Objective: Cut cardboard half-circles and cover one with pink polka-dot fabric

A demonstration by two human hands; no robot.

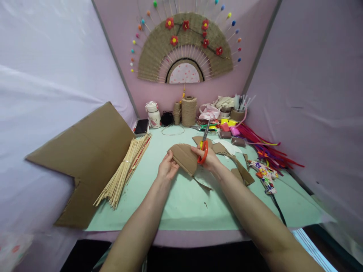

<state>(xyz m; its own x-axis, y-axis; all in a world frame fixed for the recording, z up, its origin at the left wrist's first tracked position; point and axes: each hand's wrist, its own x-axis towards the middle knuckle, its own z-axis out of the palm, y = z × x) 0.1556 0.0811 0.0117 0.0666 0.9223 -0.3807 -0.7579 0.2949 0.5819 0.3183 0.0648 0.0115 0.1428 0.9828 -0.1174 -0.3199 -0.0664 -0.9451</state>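
Observation:
Above the middle of the table, a rounded piece of brown cardboard point(185, 156) is held between both hands. My left hand point(168, 166) pinches its left edge. At the right edge, my right hand point(208, 156) grips the cardboard with the fingertips and also keeps hold of orange-handled scissors point(203, 152), whose blades point up and away. A thin strip of cardboard point(202, 185) trails below the piece; whether it is still attached I cannot tell. Cardboard offcuts point(241, 168) lie to the right of my right hand.
A bundle of thin wooden sticks point(124, 170) and a large cardboard sheet point(93, 162) are on the left. Twine spools point(188, 111) and a white bottle point(153, 114) stand at the back. A flower-patterned glue gun point(265, 174) and coloured pipe cleaners point(263, 145) lie right.

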